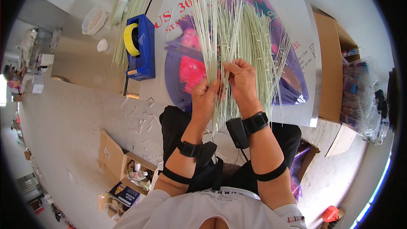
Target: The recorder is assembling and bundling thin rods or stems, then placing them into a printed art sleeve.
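A bunch of long, thin, pale green rods (pixel 206 38) stands up from my left hand (pixel 205 97), whose thumb and fingers are closed around it. Just to the right, my right hand (pixel 243 80) has its thumb and fingertips pinched on a few more rods. Beneath and right of that hand lies a thick pile of the same rods (pixel 258 46), some with short white sleeves on them. Under the pile, purple printed sheet material (pixel 173 76) with pink patches spreads over the table. Exactly how many rods each hand grips is hidden.
Left of the hands stands a blue tape dispenser (pixel 146 55) with a yellow roll. Beyond it are more rods (pixel 123 29) and a white bowl (pixel 94 20). A cardboard box (pixel 328 63) and plastic-wrapped packs (pixel 360 97) sit at the right. An open carton (pixel 116 157) rests on the floor.
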